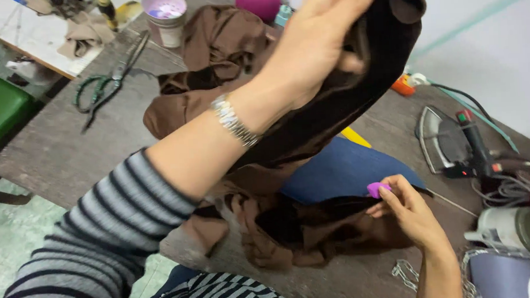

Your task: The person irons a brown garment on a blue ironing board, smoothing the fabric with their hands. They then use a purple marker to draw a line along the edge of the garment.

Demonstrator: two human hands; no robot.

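Left hand (pixel 320 45) grips dark brown cloth (pixel 334 104) raised above the tabletop (pixel 68 145); right hand (pixel 408 211) pinches purple chalk (pixel 377 189) at its lower edge, marking apparently unfinished.

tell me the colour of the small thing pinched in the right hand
Purple-pink small plastic piece, pinched by the right hand; head view.

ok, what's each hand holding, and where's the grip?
Left hand grips the dark brown fabric at its raised upper end. Right hand pinches a small purple piece between its fingertips, at the fabric's lower edge.
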